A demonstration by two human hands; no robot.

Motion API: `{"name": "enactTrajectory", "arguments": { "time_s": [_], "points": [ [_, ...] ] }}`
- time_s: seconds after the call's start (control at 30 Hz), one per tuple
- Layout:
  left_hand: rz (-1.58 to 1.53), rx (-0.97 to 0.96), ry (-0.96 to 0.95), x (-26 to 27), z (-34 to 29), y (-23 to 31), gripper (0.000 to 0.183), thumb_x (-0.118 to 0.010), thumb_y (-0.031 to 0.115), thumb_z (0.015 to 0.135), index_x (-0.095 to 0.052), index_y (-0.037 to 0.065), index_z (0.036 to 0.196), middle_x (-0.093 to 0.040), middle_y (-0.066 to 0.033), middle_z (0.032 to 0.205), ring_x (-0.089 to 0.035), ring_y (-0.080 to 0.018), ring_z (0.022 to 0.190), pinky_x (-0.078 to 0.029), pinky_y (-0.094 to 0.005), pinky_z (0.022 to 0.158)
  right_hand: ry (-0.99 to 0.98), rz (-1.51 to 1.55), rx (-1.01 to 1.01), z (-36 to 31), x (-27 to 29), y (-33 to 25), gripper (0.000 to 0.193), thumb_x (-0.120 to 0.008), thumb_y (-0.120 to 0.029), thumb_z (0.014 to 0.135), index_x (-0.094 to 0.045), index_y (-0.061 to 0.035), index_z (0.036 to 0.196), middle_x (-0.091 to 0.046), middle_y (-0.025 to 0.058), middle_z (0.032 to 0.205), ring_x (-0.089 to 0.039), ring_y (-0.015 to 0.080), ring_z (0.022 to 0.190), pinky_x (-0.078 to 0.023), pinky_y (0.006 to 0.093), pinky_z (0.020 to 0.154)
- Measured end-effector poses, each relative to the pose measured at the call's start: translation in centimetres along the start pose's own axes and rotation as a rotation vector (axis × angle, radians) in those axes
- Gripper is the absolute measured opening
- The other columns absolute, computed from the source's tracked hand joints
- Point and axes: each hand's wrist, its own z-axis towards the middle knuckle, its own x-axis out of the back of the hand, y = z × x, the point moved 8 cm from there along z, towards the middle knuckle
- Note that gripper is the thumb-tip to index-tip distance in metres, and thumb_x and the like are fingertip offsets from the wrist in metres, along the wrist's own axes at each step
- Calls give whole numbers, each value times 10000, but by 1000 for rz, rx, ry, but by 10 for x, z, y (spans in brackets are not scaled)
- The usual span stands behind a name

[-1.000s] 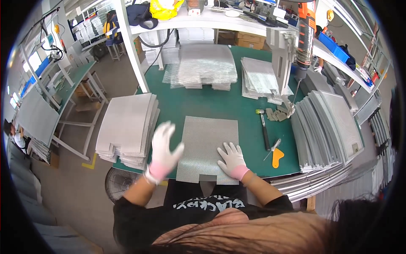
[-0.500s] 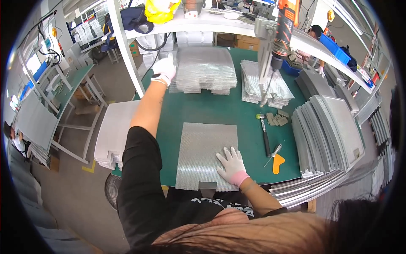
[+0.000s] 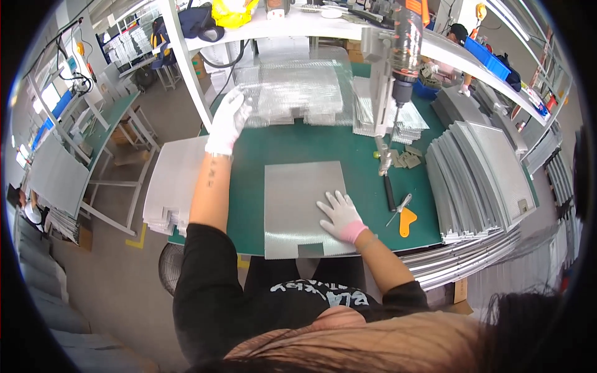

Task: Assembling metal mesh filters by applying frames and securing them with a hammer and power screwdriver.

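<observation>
Grey sheet under right hand; left hand well apart.

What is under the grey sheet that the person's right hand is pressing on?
The grey sheet lies flat on the green mat, which shows around it. The right hand rests on top. Anything beneath the sheet is covered.

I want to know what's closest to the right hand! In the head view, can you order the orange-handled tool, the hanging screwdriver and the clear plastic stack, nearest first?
From the right hand, resting on the grey sheet:
1. Orange-handled tool, just to its right on the green mat.
2. Hanging screwdriver, farther back and to the right, above the mat.
3. Clear plastic stack, at the back, where the left hand touches it.
</observation>
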Motion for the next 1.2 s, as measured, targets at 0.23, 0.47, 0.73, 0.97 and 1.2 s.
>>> {"name": "enactTrajectory", "arguments": {
  "time_s": [0.23,0.47,0.73,0.97,1.2],
  "points": [
    [541,38,153,-45,-238,-19,397,-542,40,962,-464,-8,1349,-589,-90,1166,-589,-127,960,-490,-265,830,321,1135,45,-26,59,35,739,-459,-461,978,-294,32,1503,-415,199,1509,-401,350,1389,-302,424,1166],
    [1588,-43,133,-52,-325,-74,607,-687,149,852,-424,-35,1367,-584,-254,1240,-611,-395,1086,-513,-429,890,262,792,-481,-59,74,20,964,-699,-119,812,-94,-17,1556,-642,180,1175,-681,254,802,-543,316,783],
    [1656,308,108,-23,-322,-97,680,-682,274,874,-365,-1,1409,-637,-271,1147,-645,-429,972,-530,-464,823,194,774,-512,-41,24,50,979,-749,-223,782,-168,-34,1547,-668,243,1078,-665,385,973,-522,401,868],
    [1731,319,84,-20,-324,-107,699,-680,282,876,-349,-3,1423,-630,-270,1172,-650,-420,978,-535,-457,826,175,762,-521,-45,13,49,951,-753,-250,792,-204,-71,1548,-663,221,1107,-659,371,997,-518,401,896],
    [1753,395,99,-17,-326,-111,716,-671,295,885,-331,-6,1439,-605,-265,1230,-649,-411,994,-538,-450,832,185,581,-486,-46,2,49,895,-740,-303,817,-251,-85,1533,-637,212,1174,-647,358,1027,-522,407,892]
  ]
}}
